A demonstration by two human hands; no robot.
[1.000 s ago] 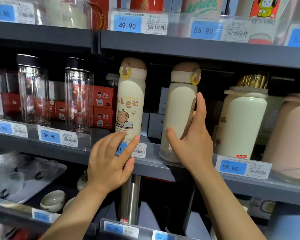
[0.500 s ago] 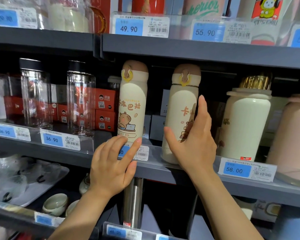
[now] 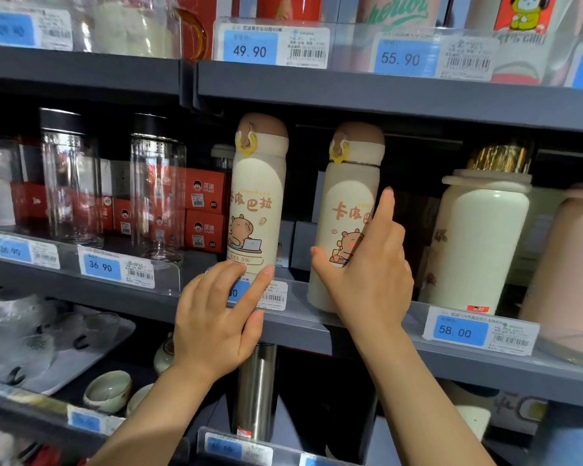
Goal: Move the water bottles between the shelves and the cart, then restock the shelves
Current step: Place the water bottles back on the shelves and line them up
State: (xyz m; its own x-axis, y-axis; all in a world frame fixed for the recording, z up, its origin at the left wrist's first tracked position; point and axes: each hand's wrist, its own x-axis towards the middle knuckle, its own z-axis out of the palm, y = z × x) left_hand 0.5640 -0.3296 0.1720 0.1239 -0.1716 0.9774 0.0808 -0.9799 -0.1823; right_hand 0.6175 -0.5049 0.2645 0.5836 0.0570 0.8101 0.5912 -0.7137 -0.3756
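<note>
Two cream flasks with brown caps and cartoon prints are stood upright on the middle shelf (image 3: 317, 327), side by side with a gap between them; the left flask (image 3: 258, 196) is set nearer the shelf's front edge, and the right flask (image 3: 347, 210) is set just to its right. The right hand (image 3: 367, 274) is placed against the lower half of the right flask; its thumb is laid across the flask's front and its index finger is extended upward along the flask's right side, so the flask is held between thumb and fingers, lightly pinched rather than wrapped. The left hand (image 3: 219, 317) is held flat with fingers straight and together; its fingertips are laid at the base of the left flask and over the blue price tag (image 3: 266, 295) below it; nothing is gripped by it. A white jar (image 3: 478, 240) with a gold lid is stood to the right of the right flask; clear glass bottles (image 3: 157, 193) with dark lids and red boxes (image 3: 204, 210) behind them are seen to the left. Price tags reading 49.90 (image 3: 249, 50) and 55.90 (image 3: 401, 58) are fixed on the upper shelf; a steel flask (image 3: 254, 391) is stood on the lower shelf, beneath the left hand.
</note>
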